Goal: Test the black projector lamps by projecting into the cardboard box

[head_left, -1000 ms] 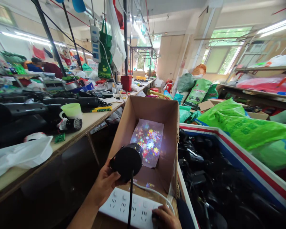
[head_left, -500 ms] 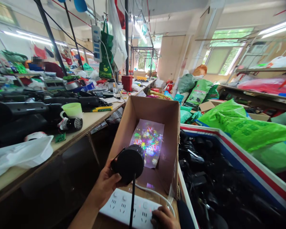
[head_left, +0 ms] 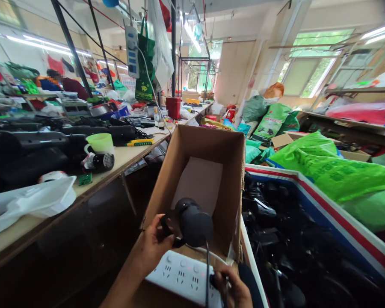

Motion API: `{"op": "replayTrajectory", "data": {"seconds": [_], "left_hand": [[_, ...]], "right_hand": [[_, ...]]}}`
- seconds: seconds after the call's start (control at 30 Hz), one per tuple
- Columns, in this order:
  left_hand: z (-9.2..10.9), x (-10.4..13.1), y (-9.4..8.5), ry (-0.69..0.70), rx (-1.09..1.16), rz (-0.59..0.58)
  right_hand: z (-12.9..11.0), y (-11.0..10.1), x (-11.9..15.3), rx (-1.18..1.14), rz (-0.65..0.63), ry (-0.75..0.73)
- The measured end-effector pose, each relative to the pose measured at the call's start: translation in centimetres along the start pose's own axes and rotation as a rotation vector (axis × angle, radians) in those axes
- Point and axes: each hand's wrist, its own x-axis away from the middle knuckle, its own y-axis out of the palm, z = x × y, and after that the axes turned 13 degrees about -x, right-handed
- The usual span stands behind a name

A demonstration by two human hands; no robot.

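- Black lamp [head_left: 195, 226]: held over the near part of the open cardboard box [head_left: 208, 139], just beyond the power strip [head_left: 179, 268].
- Long axis slanted, near right to far left; smaller rounded end was far left, broad round end near right, facing roughly back to the wearer. Exact tilt: couldn't tell.
- Black cord [head_left: 207, 267] left the broad end and ran down across the power strip.
- Left hand [head_left: 150, 244]: thumb and fingers closed narrow on the black bracket [head_left: 166, 224] at the lamp's left side.
- Right hand [head_left: 235, 288]: fingers closed around a black plug [head_left: 212, 280] at the right end of the power strip; whether fully seated, couldn't tell.
- Pale paper [head_left: 200, 179]: lay inside the box, beyond the lamp, evenly dull.
- White cord [head_left: 218, 258]: curved between box and strip.
- Right of box: bin [head_left: 311, 188] with red, white and blue edge, full of black parts [head_left: 272, 239]; bright green bag [head_left: 333, 164] at its far side.
- Left: bench [head_left: 130, 159] with green cup [head_left: 101, 143], white tray [head_left: 53, 201], small circuit board [head_left: 85, 179] and yellow-handled tool [head_left: 139, 142].
- Far left: a person [head_left: 73, 87] at the back.
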Motion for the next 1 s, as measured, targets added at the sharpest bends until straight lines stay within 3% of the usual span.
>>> {"op": "replayTrajectory", "data": {"seconds": [0.13, 0.23, 0.37, 0.53, 0.63, 0.87, 1.0], "left_hand": [[0.9, 1.1, 1.4, 0.03, -0.384, 0.034], [2.0, 2.4, 2.9, 0.098, -0.531, -0.023], [2.7, 4.1, 5.3, 0.322, -0.716, -0.208], [1.7, 5.1, 7.8, 0.685, -0.966, -0.187], [1.5, 5.3, 8.4, 0.756, -0.949, -0.154], [3.8, 5.8, 8.3, 0.681, -0.69, -0.103], [5.3, 5.0, 8.3, 0.609, -0.614, -0.267]], "right_hand": [[-2.4, -0.2, 0.1, -0.233, 0.128, 0.225], [-3.9, -0.7, 0.2, -0.271, 0.076, 0.233], [-5.0, -1.8, 0.3, -0.315, -0.052, 0.233], [-5.3, -3.1, 0.7, -0.141, 0.093, 0.195], [-6.0, -3.5, 0.7, -0.211, 0.098, 0.23], [-8.9, -6.6, 0.6, -0.28, -0.022, 0.282], [-10.8, -9.4, 0.0, -0.108, -0.166, 0.241]]}}
